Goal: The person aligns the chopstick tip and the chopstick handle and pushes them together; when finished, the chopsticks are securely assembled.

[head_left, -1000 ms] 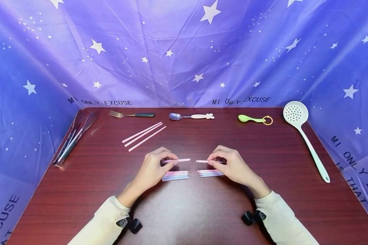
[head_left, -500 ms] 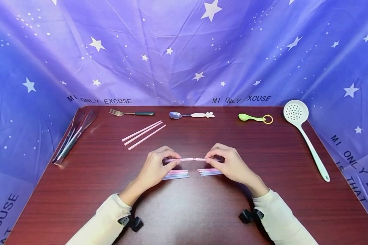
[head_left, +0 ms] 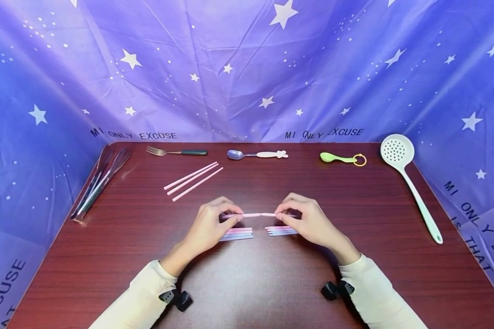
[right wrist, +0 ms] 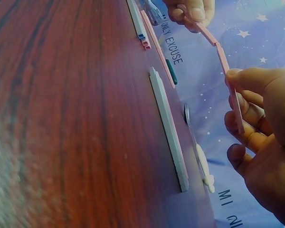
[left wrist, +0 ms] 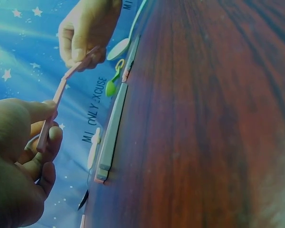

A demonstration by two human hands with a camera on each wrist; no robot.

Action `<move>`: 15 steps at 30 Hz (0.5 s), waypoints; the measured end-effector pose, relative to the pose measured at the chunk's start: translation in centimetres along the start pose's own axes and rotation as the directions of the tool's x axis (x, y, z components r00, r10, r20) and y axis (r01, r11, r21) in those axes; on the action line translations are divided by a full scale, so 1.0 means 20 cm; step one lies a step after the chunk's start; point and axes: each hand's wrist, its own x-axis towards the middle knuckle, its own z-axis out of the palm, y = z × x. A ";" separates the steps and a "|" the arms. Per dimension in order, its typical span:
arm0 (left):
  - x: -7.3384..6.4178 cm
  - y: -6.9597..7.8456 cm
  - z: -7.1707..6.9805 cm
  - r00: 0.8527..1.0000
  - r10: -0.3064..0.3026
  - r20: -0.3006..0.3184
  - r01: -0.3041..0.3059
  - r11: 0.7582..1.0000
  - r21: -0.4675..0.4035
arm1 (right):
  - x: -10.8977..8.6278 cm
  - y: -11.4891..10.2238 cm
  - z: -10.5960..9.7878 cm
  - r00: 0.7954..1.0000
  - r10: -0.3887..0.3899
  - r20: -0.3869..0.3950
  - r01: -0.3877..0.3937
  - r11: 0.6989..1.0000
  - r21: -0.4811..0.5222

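My left hand [head_left: 206,221] pinches a pink chopstick piece [head_left: 251,214] between thumb and fingers. Opposite it, my right hand [head_left: 313,221] pinches another pink chopstick piece [head_left: 267,214], which has a narrower end. The two pieces meet end to end above the table, at a slight angle in the right wrist view. Beneath the left hand lies a row of pink and blue pieces [head_left: 240,233]. A matching row [head_left: 281,231] with stepped tips lies partly hidden under the right hand. Beyond the left hand are three long pink chopsticks [head_left: 195,178].
Along the back lie a fork [head_left: 193,153], a spoon with a white handle [head_left: 267,155] and a green spoon with a yellow ring [head_left: 337,158]. A pale skimmer [head_left: 416,196] lies far right. Clear-wrapped, dark-handled utensils [head_left: 96,192] lie far left. A starry curtain [head_left: 230,91] surrounds the table.
A second ago the pieces were apart with a gap between their ends. Both hands have moved inward and the ends now meet. Over the last half second they have hardly moved.
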 end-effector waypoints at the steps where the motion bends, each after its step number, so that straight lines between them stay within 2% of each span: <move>1: 0.00 0.00 0.00 1.000 0.000 0.000 0.000 1.000 0.001 | 0.00 0.00 0.00 1.000 -0.004 0.000 0.004 1.000 0.001; 8: 0.00 0.00 0.00 1.000 -0.002 0.006 0.001 1.000 0.017 | 0.00 -0.01 0.01 1.000 -0.028 -0.005 0.028 0.999 0.019; 15: -0.01 0.02 -0.01 0.999 0.026 0.040 -0.029 0.995 0.095 | 0.00 -0.01 0.01 1.000 -0.018 -0.006 0.018 0.999 0.027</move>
